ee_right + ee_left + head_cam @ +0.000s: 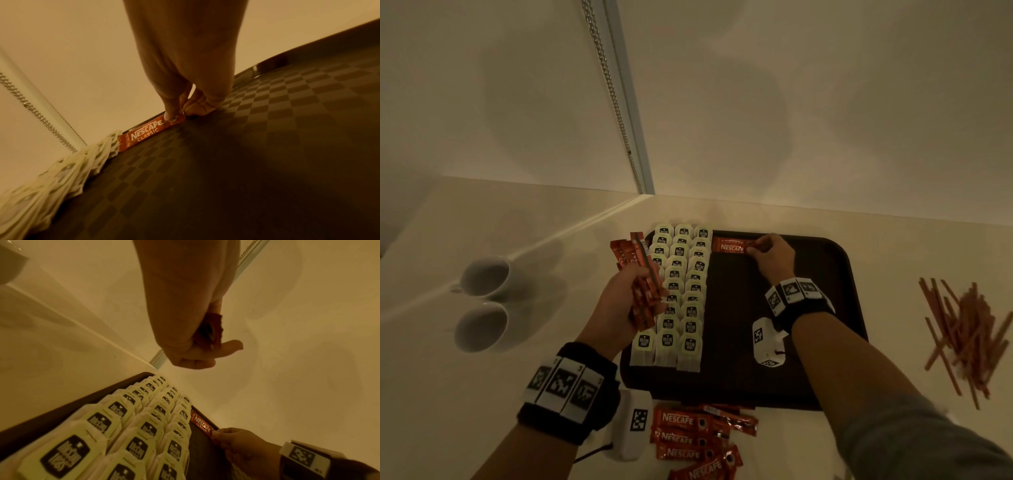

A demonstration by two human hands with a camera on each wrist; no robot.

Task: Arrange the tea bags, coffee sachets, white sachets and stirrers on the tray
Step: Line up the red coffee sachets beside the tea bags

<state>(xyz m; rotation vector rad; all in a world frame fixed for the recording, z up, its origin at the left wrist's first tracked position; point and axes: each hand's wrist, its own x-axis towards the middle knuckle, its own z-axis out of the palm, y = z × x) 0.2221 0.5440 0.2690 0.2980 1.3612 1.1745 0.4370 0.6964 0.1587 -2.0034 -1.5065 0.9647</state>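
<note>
we see one red coffee sachet [732, 246] lying along the tray's [835, 274] far rim, its left end just beside the tea bags [681, 294] filling three rows on the left. our right hand [772, 255] pinches its right end. dark checkered floor lies bare to the right. our left hand [625, 308] grips a bundle of sachets [642, 284]. loose sachets [695, 438] and stirrers [965, 332] lie on the surface [482, 394].

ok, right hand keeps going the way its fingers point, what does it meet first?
Probably the dark tray's raised far rim: the right hand pinches the red Nescafe coffee sachet lying along that rim, fingers aimed at it. Beyond is the cream wall; depth is unclear.
</note>
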